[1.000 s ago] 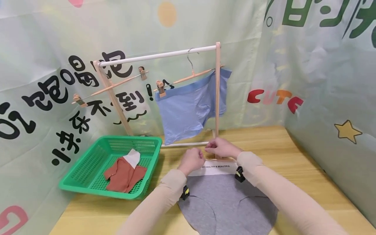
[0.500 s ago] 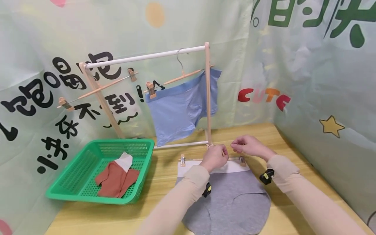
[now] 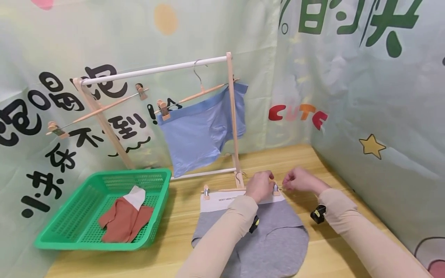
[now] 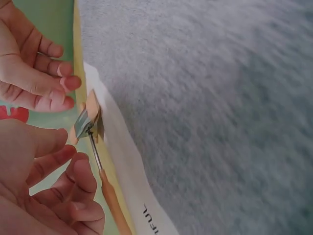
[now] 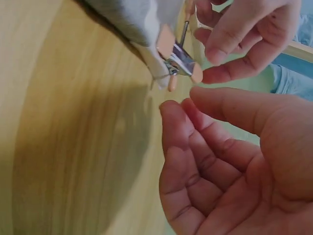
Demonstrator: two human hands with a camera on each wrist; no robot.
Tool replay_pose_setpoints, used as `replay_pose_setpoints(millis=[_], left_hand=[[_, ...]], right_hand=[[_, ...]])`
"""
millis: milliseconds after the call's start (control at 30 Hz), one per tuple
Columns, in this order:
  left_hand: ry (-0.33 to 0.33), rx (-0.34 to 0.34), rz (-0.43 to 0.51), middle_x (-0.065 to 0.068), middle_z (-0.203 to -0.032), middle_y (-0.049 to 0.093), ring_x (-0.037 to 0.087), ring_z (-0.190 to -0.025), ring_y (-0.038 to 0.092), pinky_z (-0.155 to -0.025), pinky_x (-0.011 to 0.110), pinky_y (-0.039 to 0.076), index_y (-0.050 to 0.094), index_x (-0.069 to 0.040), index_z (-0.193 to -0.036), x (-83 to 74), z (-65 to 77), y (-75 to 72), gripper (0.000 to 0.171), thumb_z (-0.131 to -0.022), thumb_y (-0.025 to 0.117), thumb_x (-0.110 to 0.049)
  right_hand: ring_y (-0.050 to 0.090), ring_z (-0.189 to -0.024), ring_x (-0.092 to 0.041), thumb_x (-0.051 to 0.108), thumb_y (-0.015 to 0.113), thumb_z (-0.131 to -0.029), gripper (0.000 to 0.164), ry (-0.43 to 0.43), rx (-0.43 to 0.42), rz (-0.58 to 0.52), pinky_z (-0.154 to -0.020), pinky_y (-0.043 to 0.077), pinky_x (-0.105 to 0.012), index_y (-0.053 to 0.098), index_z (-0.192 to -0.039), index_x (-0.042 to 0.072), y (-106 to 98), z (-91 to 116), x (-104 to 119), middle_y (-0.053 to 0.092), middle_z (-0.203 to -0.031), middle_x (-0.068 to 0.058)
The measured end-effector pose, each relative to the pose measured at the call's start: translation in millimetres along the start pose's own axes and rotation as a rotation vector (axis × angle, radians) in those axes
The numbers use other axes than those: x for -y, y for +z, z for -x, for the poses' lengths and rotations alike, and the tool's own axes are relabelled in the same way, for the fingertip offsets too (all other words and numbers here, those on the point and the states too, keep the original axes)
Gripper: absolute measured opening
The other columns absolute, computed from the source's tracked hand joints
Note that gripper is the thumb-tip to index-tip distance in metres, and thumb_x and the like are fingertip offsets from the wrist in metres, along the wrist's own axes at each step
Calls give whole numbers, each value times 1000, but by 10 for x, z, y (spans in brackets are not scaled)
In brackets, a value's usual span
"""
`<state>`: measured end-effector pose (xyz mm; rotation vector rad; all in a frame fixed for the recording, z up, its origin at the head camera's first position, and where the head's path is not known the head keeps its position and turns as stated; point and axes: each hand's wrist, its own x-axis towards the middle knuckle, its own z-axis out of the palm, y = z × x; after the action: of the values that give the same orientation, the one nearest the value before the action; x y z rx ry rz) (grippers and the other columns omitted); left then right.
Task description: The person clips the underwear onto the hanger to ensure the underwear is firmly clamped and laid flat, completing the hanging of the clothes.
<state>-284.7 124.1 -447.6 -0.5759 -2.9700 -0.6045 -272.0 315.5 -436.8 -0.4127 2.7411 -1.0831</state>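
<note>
A pair of grey briefs (image 3: 278, 239) with a white waistband (image 3: 212, 201) lies flat on the table. Along the waistband runs a wooden clip hanger (image 3: 226, 190), its left clip (image 3: 206, 192) and right clip (image 3: 276, 189) on the fabric. My left hand (image 3: 260, 186) is beside the right clip, fingers loosely bent; in the right wrist view its fingertip is very near the clip's end (image 5: 197, 73). Just right of that clip is my right hand (image 3: 303, 180), fingers loosely bent and apart from it. Both hands look bare of any held thing in the wrist views.
Behind stands a drying rack (image 3: 153, 71), with blue shorts (image 3: 198, 131) on one hanger and another clip hanger (image 3: 101, 110) at its left. A green basket (image 3: 62, 247) at left holds a rust-coloured garment (image 3: 123, 222). Cloth walls (image 3: 347, 77) border the table.
Both hands have moved from the hanger's middle to its right end. The left hand now sits by the right clip, and the right hand has drawn closer to it. The view has turned right.
</note>
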Motion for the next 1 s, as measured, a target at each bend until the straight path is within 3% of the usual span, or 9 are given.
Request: replay_pose_setpoints(millis=[167, 400, 467, 533, 733, 767, 1000], left_hand=[[-12, -3, 29, -2, -106, 79, 14, -91, 72, -70, 29, 53, 77, -23, -105, 36, -81, 108, 8, -101, 74, -29], [-6, -20, 50, -5, -92, 77, 16, -79, 69, -63, 36, 52, 74, -29, -88, 181, -317, 420, 9, -94, 79, -29], [-12, 15, 76, -4, -90, 76, 16, -79, 69, -63, 36, 54, 73, -27, -86, 158, -309, 367, 11, -94, 79, -26], [8, 4, 80, -5, -86, 74, 15, -76, 68, -63, 35, 53, 72, -26, -84, 178, -329, 374, 12, -94, 78, -24], [47, 26, 168, -2, -84, 71, 13, -76, 62, -69, 27, 49, 72, -18, -84, 93, -248, 37, 13, -96, 77, -19], [42, 55, 191, 0, -86, 71, 13, -77, 61, -70, 25, 49, 73, -15, -85, 55, -219, -60, 12, -96, 77, -16], [37, 101, 298, -1, -82, 66, 8, -70, 53, -64, 20, 41, 69, -10, -94, 64, -218, -178, 7, -101, 70, -11]], right_hand=[[57, -65, -9, 15, 79, -90, 15, 35, 52, 55, -62, 45, -25, 76, -81, 3, 45, -2, -11, 67, -67, 1], [50, -57, -5, 20, 85, -87, 26, 51, 66, 68, -58, 40, -22, 70, -68, 10, 122, -25, 20, 58, -56, 9], [50, -57, -5, 20, 85, -86, 28, 63, 65, 60, -58, 39, -22, 69, -66, 11, 137, -25, 40, 57, -55, 10], [49, -57, -5, 20, 85, -86, 28, 71, 66, 61, -58, 39, -22, 69, -65, 11, 150, -26, 51, 57, -55, 10], [47, -54, -5, 21, 83, -88, 32, 107, 76, 53, -57, 38, -22, 69, -63, 8, 167, -30, 51, 56, -53, 8], [47, -53, -6, 21, 83, -89, 33, 120, 78, 52, -57, 38, -22, 68, -62, 8, 168, -36, 50, 55, -53, 8], [44, -53, -6, 23, 83, -89, 37, 136, 69, 68, -57, 36, -22, 64, -60, 11, 176, -122, 55, 53, -53, 8]])
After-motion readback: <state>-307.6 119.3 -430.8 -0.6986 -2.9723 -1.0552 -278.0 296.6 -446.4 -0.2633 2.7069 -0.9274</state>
